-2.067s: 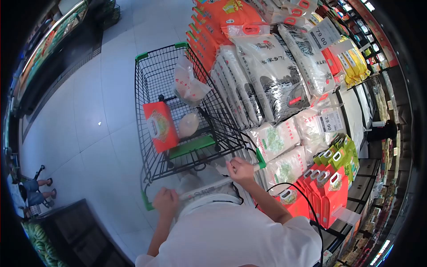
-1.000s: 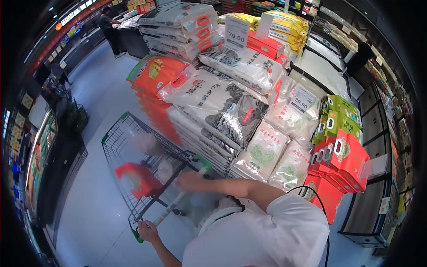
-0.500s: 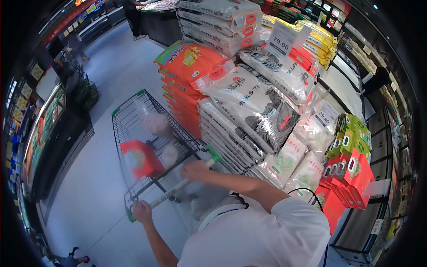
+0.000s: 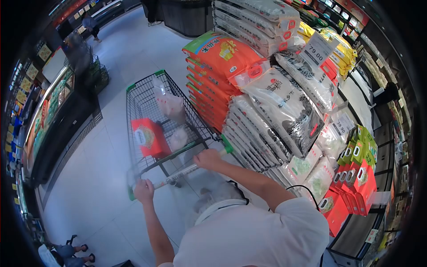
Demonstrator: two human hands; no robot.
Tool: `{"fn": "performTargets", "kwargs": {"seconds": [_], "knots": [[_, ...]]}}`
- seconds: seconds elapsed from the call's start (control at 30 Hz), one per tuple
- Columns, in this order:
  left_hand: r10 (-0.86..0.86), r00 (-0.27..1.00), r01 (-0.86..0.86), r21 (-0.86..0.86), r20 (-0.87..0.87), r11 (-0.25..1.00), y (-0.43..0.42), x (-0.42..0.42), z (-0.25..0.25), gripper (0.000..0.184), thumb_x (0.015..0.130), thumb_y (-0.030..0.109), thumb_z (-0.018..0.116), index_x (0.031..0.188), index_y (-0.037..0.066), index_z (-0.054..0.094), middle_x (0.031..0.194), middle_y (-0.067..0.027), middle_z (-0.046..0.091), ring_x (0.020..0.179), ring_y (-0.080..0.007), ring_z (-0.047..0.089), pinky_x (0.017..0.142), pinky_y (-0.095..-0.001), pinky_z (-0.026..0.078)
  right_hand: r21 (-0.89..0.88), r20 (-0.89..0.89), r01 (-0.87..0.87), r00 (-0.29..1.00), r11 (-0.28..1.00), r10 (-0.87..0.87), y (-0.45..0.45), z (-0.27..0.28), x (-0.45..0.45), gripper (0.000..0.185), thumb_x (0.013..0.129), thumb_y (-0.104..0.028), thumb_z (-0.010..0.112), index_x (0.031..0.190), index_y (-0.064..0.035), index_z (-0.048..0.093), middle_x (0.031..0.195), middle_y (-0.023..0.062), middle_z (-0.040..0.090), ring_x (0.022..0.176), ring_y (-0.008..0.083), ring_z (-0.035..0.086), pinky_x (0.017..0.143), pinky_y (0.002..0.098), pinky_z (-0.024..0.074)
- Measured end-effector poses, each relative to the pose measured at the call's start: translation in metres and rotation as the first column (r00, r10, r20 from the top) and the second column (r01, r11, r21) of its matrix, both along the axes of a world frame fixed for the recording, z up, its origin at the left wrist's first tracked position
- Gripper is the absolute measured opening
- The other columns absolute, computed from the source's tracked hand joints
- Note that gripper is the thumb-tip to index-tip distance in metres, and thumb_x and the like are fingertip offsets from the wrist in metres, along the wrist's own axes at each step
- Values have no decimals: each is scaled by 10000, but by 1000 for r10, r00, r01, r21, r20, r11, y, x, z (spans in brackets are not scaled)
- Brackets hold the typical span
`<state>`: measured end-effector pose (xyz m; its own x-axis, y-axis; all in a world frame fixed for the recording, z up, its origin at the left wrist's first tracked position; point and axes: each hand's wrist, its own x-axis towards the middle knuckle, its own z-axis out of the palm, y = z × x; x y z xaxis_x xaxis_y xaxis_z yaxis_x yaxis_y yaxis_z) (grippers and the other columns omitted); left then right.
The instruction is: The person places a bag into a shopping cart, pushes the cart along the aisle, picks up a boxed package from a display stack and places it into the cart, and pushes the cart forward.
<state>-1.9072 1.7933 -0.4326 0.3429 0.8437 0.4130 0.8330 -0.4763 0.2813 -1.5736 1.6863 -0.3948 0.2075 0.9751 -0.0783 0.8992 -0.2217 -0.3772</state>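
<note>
Both of my hands are on the handle bar of a wire shopping cart (image 4: 147,86) with green corner caps. My left hand (image 4: 144,190) is closed round the bar's left end. Near the right end, my right hand (image 4: 207,159) wraps over the same handle bar (image 4: 178,174). Inside the cart lies a red box (image 4: 151,141) with a pale, partly blurred label. Beside it are a clear plastic bag (image 4: 171,108) with pinkish contents and a smaller whitish bag (image 4: 179,139); what they contain I cannot make out.
Orange rice bags (image 4: 222,60) and white rice bags (image 4: 284,107) are stacked close along the cart's right side. Red packs (image 4: 362,182) stand farther right. A chilled display case (image 4: 66,129) runs along the left. One person (image 4: 90,26) is far ahead; another person (image 4: 71,253) is at lower left.
The rice stacks and the cart have shifted right in view. My right hand, blurred before, now shows clearly on the handle. More of the person at lower left is visible.
</note>
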Motion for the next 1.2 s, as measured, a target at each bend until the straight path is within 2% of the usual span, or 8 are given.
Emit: {"fn": "performTargets", "kwargs": {"seconds": [0.27, 0.5, 0.6, 0.8, 0.9, 1.0, 1.1, 1.2], "knots": [[-35, 972, -81, -473, -232, 877, 90, -16, 8, 446, 859, 491, 538, 862, 55, 631, 847, -193, 673, 806, -417, 642, 709, -533, 477, 50, -13, -4, 1000, 999, 4, 62, -11, -12, 481, 906, -378, 441, 664, -42, 685, 689, 192, 667, 640, 385, 662, 627, 520, 525], [-55, 970, -48, -405, -238, 913, 161, -19, -8, 456, 838, 486, 561, 854, 41, 655, 820, -198, 657, 782, -408, 636, 695, -523, 479, -10, -27, -15, 1000, 1000, 15, 118, -5, -16, 511, 932, -383, 409, 685, -41, 698, 695, 193, 669, 646, 396, 659, 640, 523, 519], [-48, 978, -53, -466, -202, 883, 190, -14, 3, 445, 824, 474, 579, 810, 37, 663, 815, -196, 651, 778, -403, 634, 692, -521, 480, -3, -39, -26, 999, 1000, 26, 142, -11, -18, 517, 940, -380, 405, 684, -41, 699, 684, 189, 667, 645, 396, 658, 639, 519, 517], [-109, 972, 5, -445, -208, 896, 261, -11, -2, 398, 802, 445, 609, 732, 57, 655, 780, -166, 658, 755, -380, 636, 685, -501, 477, -27, -91, -13, 996, 1000, 11, 190, -7, -19, 510, 946, -382, 417, 674, -56, 699, 689, 172, 670, 635, 378, 659, 642, 509, 525], [-105, 973, 4, -439, -205, 899, 295, -9, -6, 382, 802, 440, 615, 709, 70, 641, 748, -145, 655, 740, -367, 637, 679, -489, 476, 99, -111, -34, 993, 994, 45, 215, -14, -17, 502, 938, -362, 454, 629, -37, 682, 648, 179, 657, 599, 370, 651, 595, 495, 521], [-134, 972, 37, -435, -194, 900, 328, -4, -9, 370, 802, 438, 617, 715, 81, 658, 743, -141, 657, 745, -362, 642, 680, -486, 478, 75, -137, -42, 989, 996, 52, 240, -19, -14, 500, 948, -367, 451, 636, -53, 684, 637, 169, 653, 592, 368, 646, 588, 497, 516], [-159, 966, 55, -440, -202, 896, 358, 2, -8, 365, 803, 440, 622, 724, 88, 677, 743, -144, 662, 751, -360, 647, 684, -489, 481, 94, -135, -40, 989, 995, 53, 262, -27, -11, 498, 957, -378, 447, 647, -71, 686, 627, 158, 650, 586, 367, 643, 588, 501, 513], [-156, 960, 42, -432, -231, 901, 390, 7, -13, 375, 804, 448, 624, 740, 85, 693, 757, -154, 672, 753, -367, 650, 697, -495, 487, 51, -152, -55, 986, 997, 62, 284, -30, -6, 430, 958, -374, 432, 744, -102, 688, 697, 152, 668, 654, 363, 656, 625, 502, 515]]}}
